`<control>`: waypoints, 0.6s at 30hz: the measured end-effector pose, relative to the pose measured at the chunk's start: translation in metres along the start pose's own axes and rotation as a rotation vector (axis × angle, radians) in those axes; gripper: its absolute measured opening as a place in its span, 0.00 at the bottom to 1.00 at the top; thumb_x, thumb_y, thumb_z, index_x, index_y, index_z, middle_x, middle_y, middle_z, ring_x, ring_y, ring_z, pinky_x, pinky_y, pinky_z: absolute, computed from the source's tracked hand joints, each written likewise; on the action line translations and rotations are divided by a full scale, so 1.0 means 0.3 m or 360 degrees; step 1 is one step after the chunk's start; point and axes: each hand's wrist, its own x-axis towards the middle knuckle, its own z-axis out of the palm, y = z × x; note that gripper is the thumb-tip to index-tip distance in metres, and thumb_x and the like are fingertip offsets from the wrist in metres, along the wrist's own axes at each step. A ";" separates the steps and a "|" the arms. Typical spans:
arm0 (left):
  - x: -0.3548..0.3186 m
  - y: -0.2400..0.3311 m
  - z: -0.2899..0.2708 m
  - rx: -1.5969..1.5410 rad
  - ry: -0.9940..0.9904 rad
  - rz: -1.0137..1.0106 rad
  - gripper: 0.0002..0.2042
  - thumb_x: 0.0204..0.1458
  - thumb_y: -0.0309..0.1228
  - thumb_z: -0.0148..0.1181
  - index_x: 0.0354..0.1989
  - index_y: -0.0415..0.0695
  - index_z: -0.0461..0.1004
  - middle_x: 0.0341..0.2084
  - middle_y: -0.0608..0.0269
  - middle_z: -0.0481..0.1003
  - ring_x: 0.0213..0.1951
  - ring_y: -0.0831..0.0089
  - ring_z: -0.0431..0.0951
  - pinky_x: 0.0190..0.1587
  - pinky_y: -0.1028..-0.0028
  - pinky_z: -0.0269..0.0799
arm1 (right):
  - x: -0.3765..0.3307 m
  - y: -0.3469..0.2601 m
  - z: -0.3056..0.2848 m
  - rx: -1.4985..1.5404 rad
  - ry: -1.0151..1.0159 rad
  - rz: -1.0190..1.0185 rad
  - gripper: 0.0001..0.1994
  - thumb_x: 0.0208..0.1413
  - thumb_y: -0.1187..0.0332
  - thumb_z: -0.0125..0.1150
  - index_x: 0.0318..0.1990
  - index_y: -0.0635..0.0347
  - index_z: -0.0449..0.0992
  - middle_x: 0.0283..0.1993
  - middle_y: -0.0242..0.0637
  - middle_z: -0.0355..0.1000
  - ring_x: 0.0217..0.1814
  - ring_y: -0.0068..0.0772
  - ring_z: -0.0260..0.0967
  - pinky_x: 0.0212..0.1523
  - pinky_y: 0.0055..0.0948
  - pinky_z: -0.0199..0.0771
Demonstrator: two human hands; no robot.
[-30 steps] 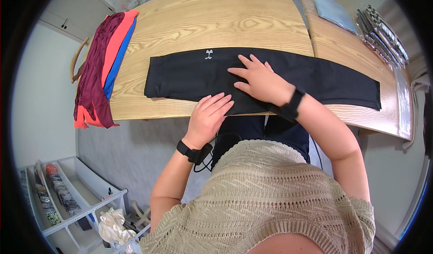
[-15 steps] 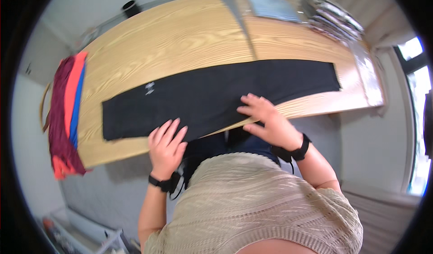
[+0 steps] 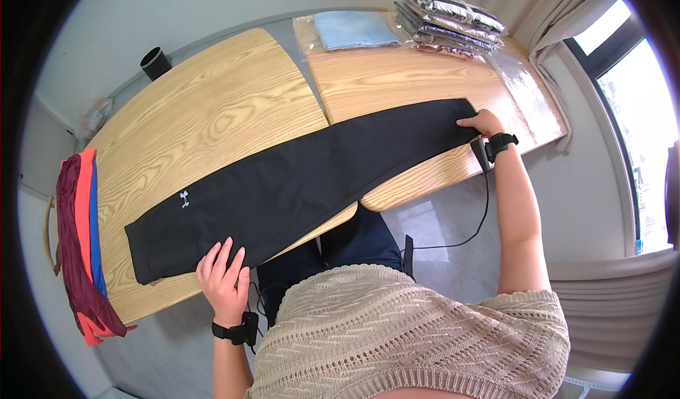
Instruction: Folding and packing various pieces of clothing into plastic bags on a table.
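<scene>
A pair of black pants (image 3: 283,179), folded lengthwise, lies flat across the wooden table. Its wide waist end, with a small white logo, is at the left, and the narrow leg end is at the right. My left hand (image 3: 224,280) rests on the near edge close to the waist end, fingers stretched out and slightly apart. At the far right my right hand (image 3: 487,123) grips the corner of the leg end, thumb on top of the cloth. The other fingers of that hand are mostly hidden.
Folded maroon, coral and blue garments (image 3: 79,240) hang over the table's left end. A light blue folded cloth (image 3: 354,31) and a stack of bagged clothes (image 3: 453,24) lie at the back right. A gap separates two tabletops (image 3: 234,94). Behind stands a black bin (image 3: 156,64).
My right hand has moved right from the middle of the pants to their leg end and taken hold there. My left hand stays at the near edge. The view has shifted.
</scene>
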 end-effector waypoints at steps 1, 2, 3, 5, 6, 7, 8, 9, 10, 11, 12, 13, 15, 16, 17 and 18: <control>0.002 0.002 0.000 0.0004 -0.0002 0.0000 0.14 0.52 0.31 0.52 0.44 0.44 0.77 0.52 0.58 0.72 0.55 0.57 0.67 0.57 0.59 0.57 | 0.013 0.013 0.002 0.0224 -0.0106 0.0094 0.23 0.39 0.54 0.71 0.31 0.69 0.78 0.27 0.40 0.76 0.22 0.35 0.71 0.25 0.33 0.68; 0.006 0.004 0.001 0.0001 -0.0016 -0.0021 0.14 0.52 0.31 0.52 0.45 0.44 0.77 0.52 0.58 0.71 0.55 0.57 0.67 0.58 0.59 0.57 | 0.023 0.027 0.008 0.0448 -0.0212 0.0190 0.20 0.41 0.56 0.71 0.31 0.68 0.78 0.26 0.37 0.76 0.22 0.31 0.70 0.23 0.31 0.67; 0.000 0.009 -0.005 0.0019 -0.0037 -0.0071 0.14 0.52 0.31 0.52 0.45 0.44 0.77 0.53 0.59 0.71 0.56 0.57 0.66 0.58 0.59 0.57 | -0.007 -0.033 -0.014 0.0474 -0.0311 0.0206 0.16 0.44 0.60 0.69 0.35 0.63 0.78 0.28 0.31 0.75 0.23 0.24 0.68 0.22 0.26 0.64; 0.019 0.027 -0.013 -0.0010 -0.0061 -0.0122 0.14 0.51 0.32 0.54 0.45 0.45 0.77 0.53 0.60 0.71 0.56 0.58 0.66 0.58 0.59 0.57 | -0.043 -0.044 -0.046 0.0999 -0.0267 0.0122 0.16 0.45 0.61 0.69 0.36 0.62 0.77 0.28 0.31 0.74 0.23 0.24 0.67 0.20 0.25 0.64; 0.032 0.038 -0.016 -0.0060 -0.0085 -0.0148 0.14 0.50 0.32 0.55 0.45 0.47 0.77 0.53 0.61 0.71 0.56 0.59 0.66 0.58 0.59 0.56 | -0.057 -0.024 -0.050 0.1525 -0.0199 0.0065 0.16 0.45 0.61 0.69 0.37 0.61 0.76 0.27 0.31 0.73 0.23 0.23 0.66 0.19 0.24 0.64; 0.052 0.053 -0.020 -0.0145 -0.0110 -0.0162 0.14 0.50 0.33 0.56 0.46 0.46 0.77 0.54 0.62 0.70 0.57 0.60 0.66 0.59 0.60 0.55 | -0.032 0.011 -0.064 0.1501 -0.0131 0.0129 0.15 0.47 0.64 0.68 0.40 0.60 0.75 0.30 0.30 0.73 0.26 0.23 0.67 0.21 0.23 0.66; 0.074 0.067 -0.019 -0.0248 -0.0135 -0.0166 0.15 0.51 0.34 0.56 0.46 0.46 0.77 0.54 0.61 0.71 0.57 0.60 0.66 0.59 0.60 0.55 | 0.001 0.072 -0.083 0.1479 -0.0051 0.0207 0.15 0.48 0.67 0.67 0.43 0.59 0.74 0.33 0.30 0.73 0.28 0.23 0.68 0.24 0.23 0.68; 0.092 0.073 -0.021 -0.0353 -0.0160 -0.0166 0.15 0.51 0.34 0.57 0.47 0.45 0.76 0.53 0.61 0.71 0.57 0.60 0.66 0.59 0.61 0.55 | 0.031 0.126 -0.080 0.1676 0.0022 0.0206 0.13 0.49 0.68 0.66 0.42 0.60 0.75 0.34 0.31 0.73 0.29 0.24 0.69 0.26 0.22 0.69; 0.107 0.077 -0.023 -0.0460 -0.0185 -0.0164 0.15 0.51 0.35 0.57 0.47 0.44 0.76 0.53 0.60 0.71 0.57 0.60 0.66 0.59 0.61 0.55 | 0.053 0.176 -0.065 0.1871 0.0102 0.0205 0.12 0.50 0.69 0.65 0.42 0.60 0.75 0.34 0.32 0.73 0.30 0.25 0.70 0.29 0.22 0.71; 0.110 0.086 -0.032 -0.0541 -0.0185 -0.0233 0.16 0.52 0.35 0.56 0.47 0.43 0.76 0.52 0.58 0.71 0.57 0.59 0.66 0.59 0.61 0.56 | 0.027 0.112 -0.047 0.1953 0.0143 0.0181 0.12 0.52 0.70 0.62 0.43 0.62 0.75 0.34 0.33 0.73 0.32 0.25 0.70 0.31 0.21 0.72; 0.121 0.091 -0.040 -0.0535 -0.0185 -0.0238 0.16 0.52 0.35 0.56 0.47 0.43 0.76 0.52 0.58 0.71 0.57 0.59 0.66 0.59 0.61 0.56 | -0.009 0.068 -0.061 0.1955 0.0135 0.0178 0.12 0.52 0.70 0.62 0.43 0.62 0.75 0.34 0.33 0.73 0.32 0.25 0.70 0.31 0.21 0.72; 0.131 0.097 -0.053 -0.0599 -0.0134 -0.0242 0.15 0.53 0.35 0.55 0.47 0.42 0.75 0.52 0.58 0.72 0.57 0.59 0.66 0.59 0.62 0.56 | -0.044 0.025 -0.080 0.1759 0.0262 0.0057 0.12 0.52 0.70 0.61 0.44 0.64 0.75 0.34 0.34 0.73 0.33 0.25 0.70 0.31 0.21 0.72; 0.151 0.100 -0.071 -0.0759 -0.0072 -0.0251 0.15 0.54 0.33 0.54 0.48 0.40 0.75 0.50 0.57 0.72 0.56 0.58 0.67 0.59 0.63 0.58 | -0.171 -0.138 -0.146 0.1365 0.0439 -0.0234 0.13 0.52 0.72 0.58 0.45 0.68 0.75 0.36 0.35 0.74 0.35 0.23 0.70 0.30 0.22 0.71; 0.173 0.099 -0.074 -0.0868 -0.0047 -0.0198 0.15 0.55 0.32 0.53 0.49 0.39 0.73 0.50 0.55 0.72 0.55 0.57 0.68 0.58 0.64 0.61 | -0.232 -0.198 -0.186 0.1179 0.0541 -0.0420 0.15 0.52 0.72 0.57 0.46 0.68 0.74 0.37 0.38 0.75 0.35 0.27 0.71 0.33 0.26 0.71; 0.190 0.098 -0.068 -0.1043 -0.0029 -0.0225 0.16 0.56 0.32 0.52 0.50 0.39 0.73 0.50 0.55 0.72 0.55 0.58 0.69 0.57 0.65 0.62 | -0.326 -0.294 -0.225 0.0830 0.0838 -0.0878 0.15 0.53 0.73 0.58 0.49 0.68 0.72 0.41 0.35 0.74 0.41 0.25 0.70 0.43 0.24 0.69; 0.210 0.099 -0.069 -0.1214 -0.0008 -0.0247 0.16 0.56 0.32 0.52 0.51 0.38 0.72 0.51 0.55 0.72 0.55 0.58 0.69 0.57 0.65 0.63 | -0.391 -0.373 -0.244 0.0741 0.0939 -0.0803 0.17 0.54 0.73 0.57 0.51 0.70 0.70 0.43 0.38 0.75 0.44 0.28 0.71 0.49 0.25 0.67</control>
